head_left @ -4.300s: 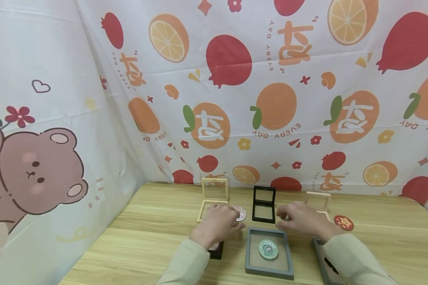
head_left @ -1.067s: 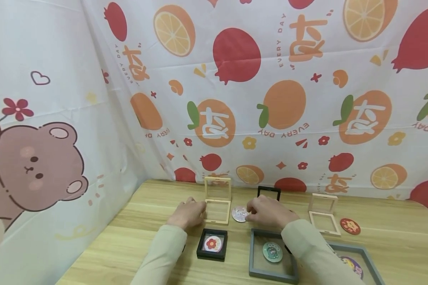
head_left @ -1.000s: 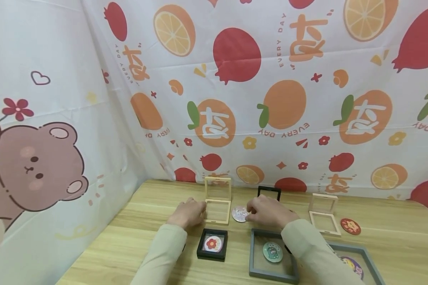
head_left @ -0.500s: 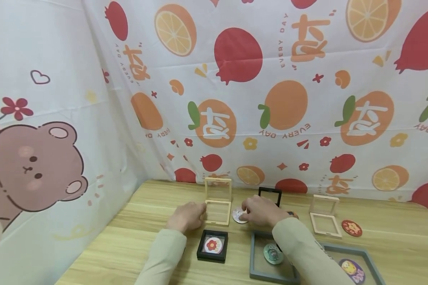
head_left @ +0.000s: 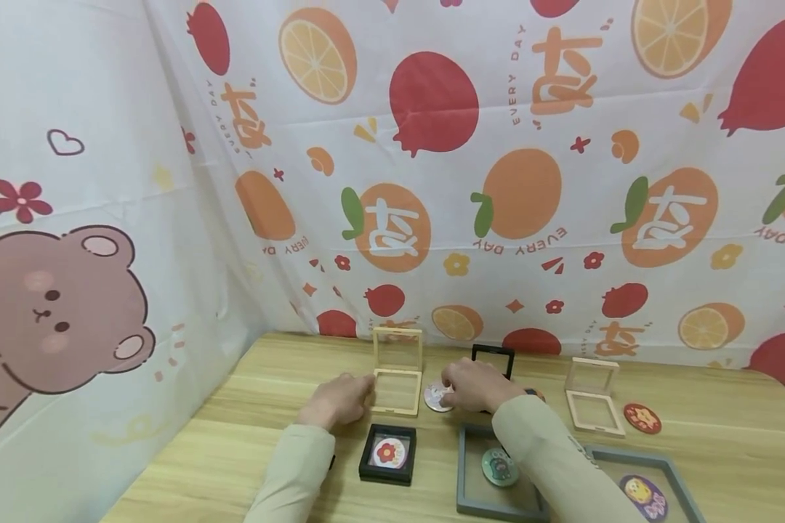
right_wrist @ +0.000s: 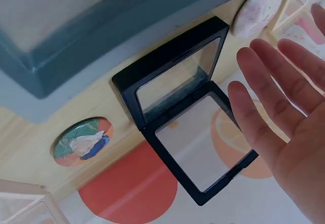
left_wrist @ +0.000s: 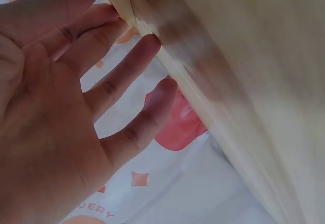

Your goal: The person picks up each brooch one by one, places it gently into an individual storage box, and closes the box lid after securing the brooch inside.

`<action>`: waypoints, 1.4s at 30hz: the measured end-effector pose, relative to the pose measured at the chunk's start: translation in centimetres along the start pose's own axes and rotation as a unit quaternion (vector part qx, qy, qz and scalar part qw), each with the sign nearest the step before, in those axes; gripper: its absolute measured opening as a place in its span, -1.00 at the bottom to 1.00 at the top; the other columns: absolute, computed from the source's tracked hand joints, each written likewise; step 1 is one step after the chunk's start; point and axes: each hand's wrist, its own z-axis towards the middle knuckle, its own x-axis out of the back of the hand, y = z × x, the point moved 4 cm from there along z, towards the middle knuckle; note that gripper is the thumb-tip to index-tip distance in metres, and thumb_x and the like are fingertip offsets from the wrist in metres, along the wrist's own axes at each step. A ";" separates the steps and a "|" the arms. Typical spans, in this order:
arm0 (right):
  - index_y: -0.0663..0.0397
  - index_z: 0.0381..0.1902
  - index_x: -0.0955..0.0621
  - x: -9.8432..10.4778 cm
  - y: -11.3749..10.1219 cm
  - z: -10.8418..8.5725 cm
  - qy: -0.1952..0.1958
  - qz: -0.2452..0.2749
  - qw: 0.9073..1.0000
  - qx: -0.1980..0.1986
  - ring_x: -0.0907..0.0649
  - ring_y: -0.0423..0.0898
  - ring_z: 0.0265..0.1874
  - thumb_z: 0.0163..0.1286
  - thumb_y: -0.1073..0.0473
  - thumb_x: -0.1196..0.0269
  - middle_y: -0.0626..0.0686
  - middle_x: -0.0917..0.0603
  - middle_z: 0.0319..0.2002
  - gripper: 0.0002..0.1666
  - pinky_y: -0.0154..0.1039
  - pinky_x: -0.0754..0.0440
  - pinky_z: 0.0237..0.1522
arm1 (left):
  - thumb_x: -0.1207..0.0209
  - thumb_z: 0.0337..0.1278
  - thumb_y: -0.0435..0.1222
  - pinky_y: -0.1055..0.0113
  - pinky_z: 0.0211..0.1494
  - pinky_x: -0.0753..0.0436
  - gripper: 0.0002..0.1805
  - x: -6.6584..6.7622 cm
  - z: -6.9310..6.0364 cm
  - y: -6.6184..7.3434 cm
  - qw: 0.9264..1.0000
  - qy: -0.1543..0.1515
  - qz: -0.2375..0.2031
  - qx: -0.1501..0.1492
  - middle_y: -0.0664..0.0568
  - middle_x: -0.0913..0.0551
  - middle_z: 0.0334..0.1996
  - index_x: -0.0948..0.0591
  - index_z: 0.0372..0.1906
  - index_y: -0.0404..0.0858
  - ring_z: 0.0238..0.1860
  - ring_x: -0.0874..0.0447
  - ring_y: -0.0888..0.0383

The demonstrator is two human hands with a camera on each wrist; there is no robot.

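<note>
My left hand (head_left: 340, 399) lies beside an opened pale wooden display frame (head_left: 397, 412), fingertips at its left edge. In the left wrist view the fingers (left_wrist: 129, 66) are spread and slightly bent against a pale edge. Over a round pale badge (head_left: 435, 397) is my right hand (head_left: 477, 385), its fingertips at the badge's right side in the head view. The right wrist view shows its fingers (right_wrist: 269, 92) loosely extended, with the thumb out of sight. Just beyond it stands an opened black frame (right_wrist: 177, 176), whose lower half the hand covers in the head view.
Nearer lie a closed black frame (head_left: 386, 478) with a flower badge (head_left: 389, 452), and two grey frames (head_left: 461, 472) with badges inside. To the right are another pale frame (head_left: 597, 430), a red badge (head_left: 642, 418) and an orange-green badge (right_wrist: 83, 141). A printed curtain (head_left: 458, 203) hangs behind.
Both hands have moved left since the earliest frame, baring the closed black frame. Over the last second my right hand shifts slightly left over the pale badge, and the orange badge comes into sight.
</note>
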 end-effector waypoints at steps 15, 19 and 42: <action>0.23 -0.28 -0.72 -1.5 0.1 0.3 0.008 -0.010 1.000 0.027 -0.57 -0.11 -0.39 0.24 0.29 -0.45 0.03 -0.69 -0.32 -0.87 -0.05 -0.62 -0.23 | -0.28 0.17 -0.49 0.03 -0.29 -0.57 -0.84 -0.9 0.4 0.6 1.000 0.005 -0.001 0.002 -0.05 -0.58 -0.42 -0.54 -0.32 -0.22 -0.38 -0.50 0.04; 0.20 -0.24 -0.69 -1.9 0.1 0.5 0.018 -0.029 0.999 0.021 -0.59 -0.05 -0.28 0.25 0.26 -0.45 0.02 -0.63 -0.30 -0.83 -0.02 -0.61 -0.14 | -0.30 0.12 -0.50 -0.01 -0.26 -0.60 -0.82 -0.7 0.2 0.5 1.000 0.009 0.005 0.002 -0.07 -0.61 -0.40 -0.54 -0.33 -0.22 -0.34 -0.58 0.00; 0.18 0.02 -0.62 -2.5 -0.4 0.7 0.021 -0.037 0.999 0.014 -0.59 -0.04 -0.22 0.18 0.22 -0.50 0.09 -0.65 -0.07 -0.54 -0.04 -0.61 -0.17 | -0.29 0.11 -0.53 0.02 -0.28 -0.61 -0.80 -0.1 -0.1 0.6 0.999 0.031 0.014 -0.016 -0.05 -0.58 -0.47 -0.51 -0.39 -0.23 -0.38 -0.57 0.00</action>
